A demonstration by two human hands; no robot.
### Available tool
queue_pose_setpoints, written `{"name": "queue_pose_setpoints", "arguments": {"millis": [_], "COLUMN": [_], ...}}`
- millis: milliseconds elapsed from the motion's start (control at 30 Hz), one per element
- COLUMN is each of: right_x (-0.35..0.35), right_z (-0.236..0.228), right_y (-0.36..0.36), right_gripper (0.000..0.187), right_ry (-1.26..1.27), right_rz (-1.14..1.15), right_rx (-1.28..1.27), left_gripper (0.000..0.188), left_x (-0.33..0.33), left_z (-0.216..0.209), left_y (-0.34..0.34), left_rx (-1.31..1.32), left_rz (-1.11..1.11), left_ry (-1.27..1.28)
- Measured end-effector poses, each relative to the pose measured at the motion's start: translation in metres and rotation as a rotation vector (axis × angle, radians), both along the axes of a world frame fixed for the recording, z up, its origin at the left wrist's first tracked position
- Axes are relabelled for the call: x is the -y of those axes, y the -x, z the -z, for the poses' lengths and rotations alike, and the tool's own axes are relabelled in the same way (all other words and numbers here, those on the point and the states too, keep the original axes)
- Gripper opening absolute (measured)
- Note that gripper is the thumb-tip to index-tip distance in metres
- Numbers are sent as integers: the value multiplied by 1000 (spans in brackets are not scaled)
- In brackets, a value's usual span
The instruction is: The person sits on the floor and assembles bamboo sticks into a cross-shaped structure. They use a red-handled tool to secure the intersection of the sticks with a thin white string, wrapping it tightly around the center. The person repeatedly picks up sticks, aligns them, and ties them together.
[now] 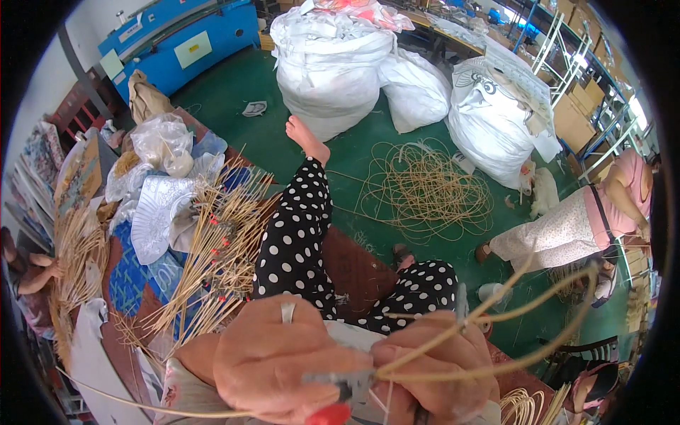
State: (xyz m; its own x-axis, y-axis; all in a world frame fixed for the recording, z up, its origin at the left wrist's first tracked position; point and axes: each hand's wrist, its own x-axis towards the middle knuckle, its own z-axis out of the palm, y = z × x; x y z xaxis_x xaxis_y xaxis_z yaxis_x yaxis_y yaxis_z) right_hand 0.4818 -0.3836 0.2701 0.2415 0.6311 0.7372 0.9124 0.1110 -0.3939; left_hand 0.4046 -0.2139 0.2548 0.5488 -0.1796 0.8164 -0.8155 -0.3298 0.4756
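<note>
Evidently, the left hand (283,354) is clenched about a small red-and-grey metal tool (354,388) (blurred in outline); the right hand (453,354) grips a smooth, tan, looped cane strand (510,367), bowed rightward. A tangled, wiry tan coil (428,191) lies ahead on the glossy green floor (354,152).

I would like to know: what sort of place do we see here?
Probably a workshop for cane or wicker craft: a tangle of thin cane-like strands lies on the floor, near bulky white sacks, with a large blue machine behind.
</note>
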Motion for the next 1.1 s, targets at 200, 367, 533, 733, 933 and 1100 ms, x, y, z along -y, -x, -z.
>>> {"name": "queue_pose_setpoints", "arguments": {"millis": [200, 367, 533, 733, 933, 1100], "right_x": [-33, -47, -29, 12, 10, 0], "right_z": [37, 62, 55, 89, 70, 49], "right_y": [-20, -34, -22, 2, -7, -20], "right_gripper": [11, 9, 5, 14, 24, 38], "right_ry": [-58, -165, -31, 495, 341, 54], "right_rz": [166, 111, -193, -767, -493, -46], "right_rx": [-110, -432, -1023, -1815, -1245, -428], "left_gripper": [7, 10, 9, 11, 16, 19], "left_x": [5, 12, 9, 14, 15, 19], "left_z": [20, 42, 39, 36, 26, 29], "left_y": [-17, -38, -33, -17, -13, -17], "left_rx": [-99, -286, -233, -360, -340, -267], "left_rz": [-503, -432, -401, -409, -331, -286], "left_ry": [-129, 232, 268, 467, 436, 451]}}
